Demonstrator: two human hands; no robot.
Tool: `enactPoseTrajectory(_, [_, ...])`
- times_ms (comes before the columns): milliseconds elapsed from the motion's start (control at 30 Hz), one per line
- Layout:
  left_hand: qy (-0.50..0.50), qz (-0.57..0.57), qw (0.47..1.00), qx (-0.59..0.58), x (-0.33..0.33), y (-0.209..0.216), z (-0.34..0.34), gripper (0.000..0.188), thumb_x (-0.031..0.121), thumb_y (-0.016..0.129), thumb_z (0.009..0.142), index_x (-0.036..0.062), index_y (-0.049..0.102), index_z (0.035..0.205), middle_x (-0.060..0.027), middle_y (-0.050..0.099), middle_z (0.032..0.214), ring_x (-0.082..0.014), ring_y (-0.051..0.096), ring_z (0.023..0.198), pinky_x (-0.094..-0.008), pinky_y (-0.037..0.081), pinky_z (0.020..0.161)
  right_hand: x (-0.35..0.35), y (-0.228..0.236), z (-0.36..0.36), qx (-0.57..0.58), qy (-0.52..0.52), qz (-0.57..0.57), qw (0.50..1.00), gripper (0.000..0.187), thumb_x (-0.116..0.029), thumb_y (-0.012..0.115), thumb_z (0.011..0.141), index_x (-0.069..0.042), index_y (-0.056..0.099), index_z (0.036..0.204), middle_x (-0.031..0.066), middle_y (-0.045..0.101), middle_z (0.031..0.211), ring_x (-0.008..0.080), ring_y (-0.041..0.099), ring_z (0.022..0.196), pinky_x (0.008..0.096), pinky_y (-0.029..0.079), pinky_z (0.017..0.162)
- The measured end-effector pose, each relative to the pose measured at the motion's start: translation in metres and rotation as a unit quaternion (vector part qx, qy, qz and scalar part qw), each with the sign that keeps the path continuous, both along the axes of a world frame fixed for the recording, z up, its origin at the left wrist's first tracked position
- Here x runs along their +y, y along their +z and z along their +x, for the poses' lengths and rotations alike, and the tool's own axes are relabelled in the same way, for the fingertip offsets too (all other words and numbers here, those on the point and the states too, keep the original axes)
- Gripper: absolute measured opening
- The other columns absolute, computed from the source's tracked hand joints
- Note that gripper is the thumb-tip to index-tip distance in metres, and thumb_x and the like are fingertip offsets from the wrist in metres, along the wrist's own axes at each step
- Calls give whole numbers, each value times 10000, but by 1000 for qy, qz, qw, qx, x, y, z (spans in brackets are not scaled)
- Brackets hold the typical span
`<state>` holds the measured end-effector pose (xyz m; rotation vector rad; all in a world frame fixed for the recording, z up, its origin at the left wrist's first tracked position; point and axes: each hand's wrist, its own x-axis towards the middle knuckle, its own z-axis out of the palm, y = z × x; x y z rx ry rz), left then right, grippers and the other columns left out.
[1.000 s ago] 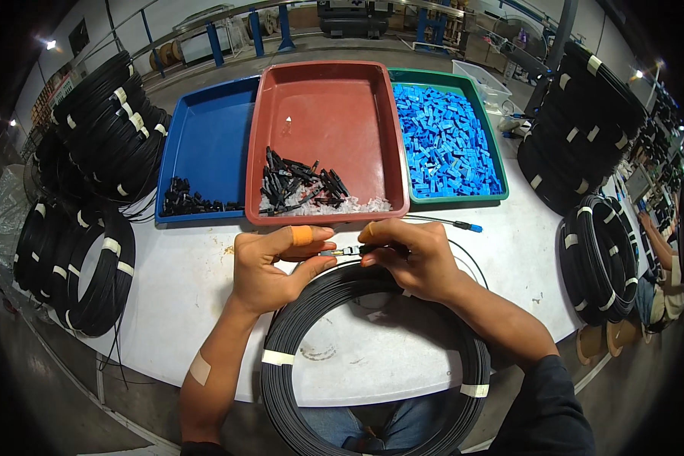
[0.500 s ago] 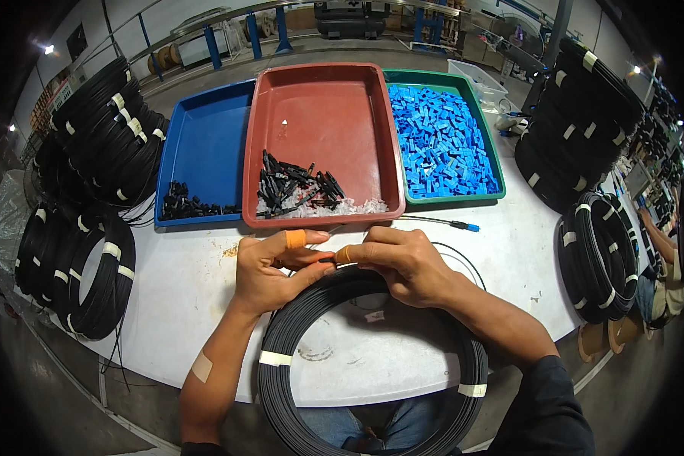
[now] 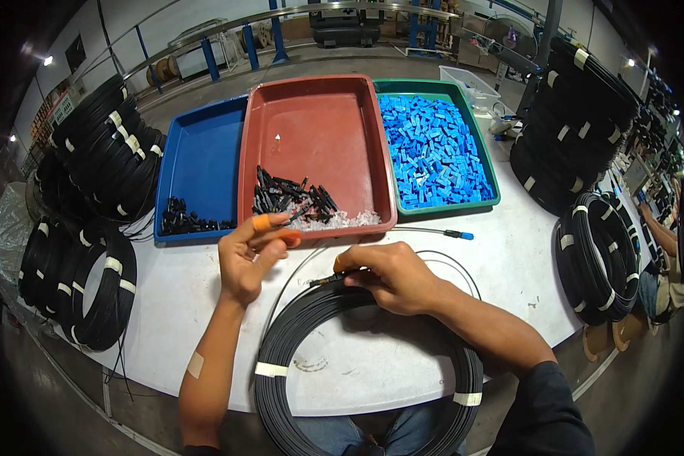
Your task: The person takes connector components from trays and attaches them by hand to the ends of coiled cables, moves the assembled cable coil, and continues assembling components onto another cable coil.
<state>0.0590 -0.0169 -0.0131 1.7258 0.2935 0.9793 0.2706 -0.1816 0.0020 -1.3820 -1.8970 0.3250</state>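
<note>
Between the thumb and fingers of my right hand [image 3: 391, 277] is a slim black cable connector [image 3: 324, 280], pointing left above the top of a coil of black cable [image 3: 272, 391]. Pale tape bands wrap the coil, which overhangs the table's near edge. My left hand [image 3: 245, 262] is raised at the front rim of the red tray [image 3: 319, 137], apart from the connector. Its thumb and fingers, some with orange covers, are spread with nothing visible between them. Black connector parts [image 3: 285, 194] and small clear pieces [image 3: 349, 220] lie in that tray near the fingertips.
A blue tray [image 3: 205, 144] with small black parts stands left, a green tray [image 3: 488, 163] of blue clips right. One blue-tipped cable end [image 3: 457, 234] lies on the white table [image 3: 509, 289]. Stacked black coils flank both sides [image 3: 102, 163], [image 3: 574, 129]. A co-worker's arm [image 3: 657, 228] shows far right.
My left hand has let go and moved up and left toward the red tray. The connector now shows in my right hand, which has shifted slightly down and left. The view has tilted a little.
</note>
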Motion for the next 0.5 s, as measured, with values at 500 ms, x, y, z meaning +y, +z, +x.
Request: enactPoseTrajectory(500, [-109, 408, 862, 281, 49, 45, 85, 173, 102, 704, 748, 49, 777, 895, -134, 737, 766, -294, 714, 684, -383, 563, 669, -3, 5, 0, 38, 56, -40, 997, 177, -148, 702, 905, -69, 659, 1057, 115, 720, 908, 344, 696, 773, 426, 542, 664])
